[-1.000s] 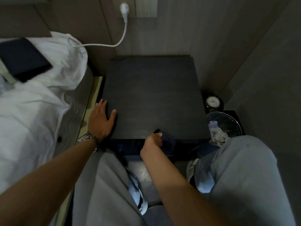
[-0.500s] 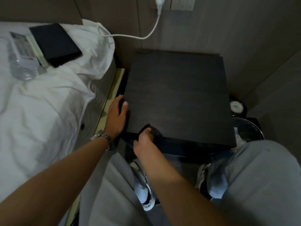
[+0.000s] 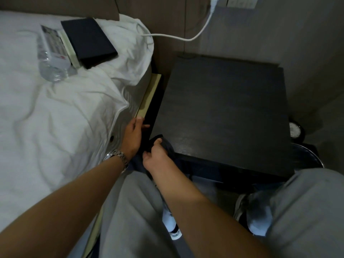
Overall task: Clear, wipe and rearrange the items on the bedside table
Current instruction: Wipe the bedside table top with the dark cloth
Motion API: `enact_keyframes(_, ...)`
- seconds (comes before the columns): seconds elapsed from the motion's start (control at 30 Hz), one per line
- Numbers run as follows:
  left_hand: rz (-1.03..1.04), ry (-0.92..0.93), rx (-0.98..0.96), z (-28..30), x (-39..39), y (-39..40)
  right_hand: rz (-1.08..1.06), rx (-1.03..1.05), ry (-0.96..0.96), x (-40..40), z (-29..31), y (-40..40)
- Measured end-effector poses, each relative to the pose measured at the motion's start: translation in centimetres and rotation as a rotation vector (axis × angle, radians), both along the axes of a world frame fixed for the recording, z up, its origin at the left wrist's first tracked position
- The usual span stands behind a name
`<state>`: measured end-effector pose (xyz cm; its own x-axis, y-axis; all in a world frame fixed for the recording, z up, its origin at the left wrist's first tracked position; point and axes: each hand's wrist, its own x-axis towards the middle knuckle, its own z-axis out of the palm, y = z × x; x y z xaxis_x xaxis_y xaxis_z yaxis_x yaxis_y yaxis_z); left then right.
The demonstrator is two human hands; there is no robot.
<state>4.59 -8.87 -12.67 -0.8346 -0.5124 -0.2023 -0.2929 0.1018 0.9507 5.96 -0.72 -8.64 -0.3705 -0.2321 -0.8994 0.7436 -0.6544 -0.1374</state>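
Dark cloth [image 3: 166, 144] on bedside table [image 3: 223, 116] corner.

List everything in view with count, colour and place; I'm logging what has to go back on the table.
bedside table: one, black, right of the bed
cloth: one, dark, at the table's near left corner
book: one, black cover, on the bed
water bottle: one, clear, lying on the bed beside the book
charger cable: one, white, from the wall socket to the bed
clock: one, white face, on the floor right of the table
bin: one, dark, below the clock
wristwatch: one, silver, left wrist
left hand: at the table's left edge
right hand: grips the cloth
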Motion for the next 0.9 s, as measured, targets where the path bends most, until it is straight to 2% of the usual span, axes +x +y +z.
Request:
enact_keyframes(0.13,0.002,0.012,0.041,-0.3,-0.5,-0.5,-0.026,-0.089,-0.045,-1.1,0.7,-0.5)
enact_keyframes(0.2,-0.025,0.015,-0.013,-0.3,-0.8,-1.0,-0.033,-0.183,-0.063,-1.6,1.2,-0.6)
enact_keyframes(0.27,-0.061,0.023,-0.168,-0.3,-0.8,-1.5,0.064,-0.236,-0.037,-1.7,1.4,-0.6)
enact_keyframes(0.4,-0.235,0.077,-0.691,0.1,0.5,-1.8,0.254,-0.250,-0.042,-1.7,1.4,-0.2)
enact_keyframes(0.53,-0.494,0.085,-0.715,1.7,1.9,-2.2,0.389,-0.194,-0.104,-2.0,0.8,1.1)
enact_keyframes(0.63,-0.680,0.152,-1.095,2.8,2.4,-2.8,0.425,-0.193,-0.167,-2.0,1.0,2.2)
enact_keyframes(0.73,-0.741,0.195,-1.324,3.1,2.7,-2.2,0.513,-0.183,-0.146,-2.1,0.6,2.6)
enact_keyframes(0.8,-0.751,0.200,-1.346,2.9,2.9,-1.6,0.577,-0.200,-0.111,-2.1,0.4,2.9)
enact_keyframes(0.9,-0.747,0.114,-1.195,2.6,3.2,-1.0,0.700,-0.195,-0.039,-2.0,0.9,4.4)
